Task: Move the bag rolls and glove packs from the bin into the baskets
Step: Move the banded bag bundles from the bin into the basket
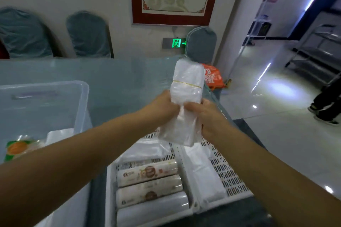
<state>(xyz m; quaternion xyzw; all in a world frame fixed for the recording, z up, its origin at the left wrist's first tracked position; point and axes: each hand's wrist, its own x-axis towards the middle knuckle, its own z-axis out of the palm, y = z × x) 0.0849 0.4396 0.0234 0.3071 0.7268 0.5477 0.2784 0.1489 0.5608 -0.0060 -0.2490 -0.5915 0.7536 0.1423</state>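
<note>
Both my hands hold a clear pack of gloves (186, 88), bound by a yellow rubber band, upright above the baskets. My left hand (160, 108) grips its left side and my right hand (204, 116) grips its right side near the middle. Below stand two white perforated baskets. The left basket (110, 180) holds three bag rolls (147, 182) and white packs behind them. The right basket (232, 180) holds white glove packs (201, 171). At the left stands the clear plastic bin (81, 97), with an orange-and-green pack (18, 149) and white packs inside.
The glass-topped table (114, 79) carries everything. Covered chairs (88, 35) stand along its far side, another chair (201, 44) at the far right corner with an orange bag (213, 77) beside it. A person's legs (326, 108) and metal racks (317, 49) stand on the shiny floor at right.
</note>
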